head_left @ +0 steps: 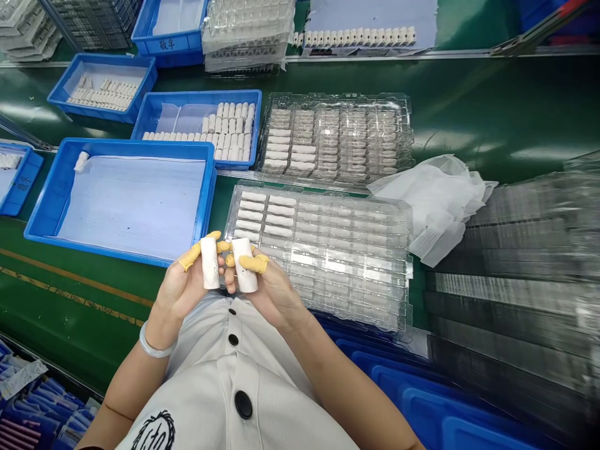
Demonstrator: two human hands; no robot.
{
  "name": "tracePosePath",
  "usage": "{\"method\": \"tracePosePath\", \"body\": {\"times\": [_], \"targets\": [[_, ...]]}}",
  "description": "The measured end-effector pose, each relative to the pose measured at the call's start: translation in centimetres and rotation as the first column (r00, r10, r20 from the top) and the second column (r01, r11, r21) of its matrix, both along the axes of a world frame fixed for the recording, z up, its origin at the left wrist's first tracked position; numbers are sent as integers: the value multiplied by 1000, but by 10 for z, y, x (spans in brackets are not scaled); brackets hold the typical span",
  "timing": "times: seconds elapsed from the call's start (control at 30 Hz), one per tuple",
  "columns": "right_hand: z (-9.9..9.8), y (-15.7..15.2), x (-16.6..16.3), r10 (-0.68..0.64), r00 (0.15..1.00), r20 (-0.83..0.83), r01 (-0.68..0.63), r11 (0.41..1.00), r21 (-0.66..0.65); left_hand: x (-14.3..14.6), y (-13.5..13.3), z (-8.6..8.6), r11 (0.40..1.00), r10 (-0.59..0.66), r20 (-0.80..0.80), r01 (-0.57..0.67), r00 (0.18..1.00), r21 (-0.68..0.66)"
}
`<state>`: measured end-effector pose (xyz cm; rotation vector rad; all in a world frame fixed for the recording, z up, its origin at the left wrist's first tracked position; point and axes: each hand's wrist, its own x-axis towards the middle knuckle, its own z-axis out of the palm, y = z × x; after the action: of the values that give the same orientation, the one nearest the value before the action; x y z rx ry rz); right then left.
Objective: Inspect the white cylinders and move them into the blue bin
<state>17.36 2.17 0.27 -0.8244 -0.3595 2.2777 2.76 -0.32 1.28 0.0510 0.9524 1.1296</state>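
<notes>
My left hand (180, 281), with yellow finger cots on its fingertips, is closed around a white cylindrical piece (210, 265). Another white cylinder (245, 275) is gripped between the thumb and fingers of my right hand (269, 284), which also wears yellow finger cots. Both cylinders stand roughly upright, side by side and slightly apart, in front of my body. Just beyond my right hand lies a clear plastic tray (347, 306) with white pieces in its left columns. To the left is a blue bin (42, 219) lined with paper, one white cylinder (81, 162) in its far left corner.
Behind these stand a blue bin (199, 95) of white cylinders and a second filled clear tray (407, 125). A crumpled white sheet (431, 200) lies right of the trays. Stacked trays (515, 287) rise at the right. More blue bins (422, 406) sit below the bench edge.
</notes>
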Motion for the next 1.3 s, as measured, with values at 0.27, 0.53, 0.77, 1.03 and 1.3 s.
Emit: {"method": "tracePosePath", "body": {"times": [0.27,0.53,0.77,1.03,1.3], "targets": [[-4,0,1,7,999,-38,-5,999,36,2,4,-7,999,11,-32,-10,999,33],[0,6,2,15,1000,-9,-15,1000,6,8,10,0,999,13,-58,-15,998,-29],[-3,7,2,-8,1000,-20,7,1000,-22,11,13,0,1000,18,-58,-16,998,26],[-7,8,8,-6,1000,-9,6,999,44,10,12,-6,1000,27,-63,-26,998,7],[-7,6,8,-24,999,-40,23,1000,-10,10,14,-8,999,-39,-22,39,999,-13]]}}
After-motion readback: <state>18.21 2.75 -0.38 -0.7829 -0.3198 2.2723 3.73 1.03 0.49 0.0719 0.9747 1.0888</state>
